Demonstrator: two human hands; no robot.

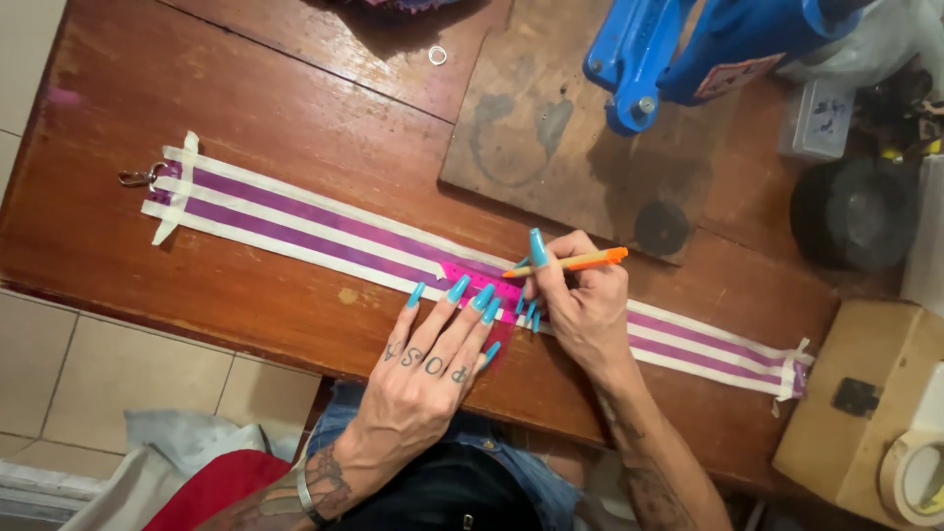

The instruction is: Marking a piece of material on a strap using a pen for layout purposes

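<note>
A long purple strap (295, 211) edged with pale masking tape lies diagonally across the wooden table (246, 98), with a metal clasp (138, 178) at its left end. My left hand (433, 359) presses flat on a pink ruler (472, 280) laid on the strap's middle, fingers spread. My right hand (580, 300) grips an orange pen (580, 262), its tip touching the strap beside the ruler. Both hands have long turquoise nails.
A blue metal press (688, 44) stands at the back on a worn board (551, 128). A small metal ring (438, 55) lies behind the strap. A black round object (854, 211), a cardboard box (865, 403) and a tape roll (914, 477) sit at right. Tiled floor shows at left.
</note>
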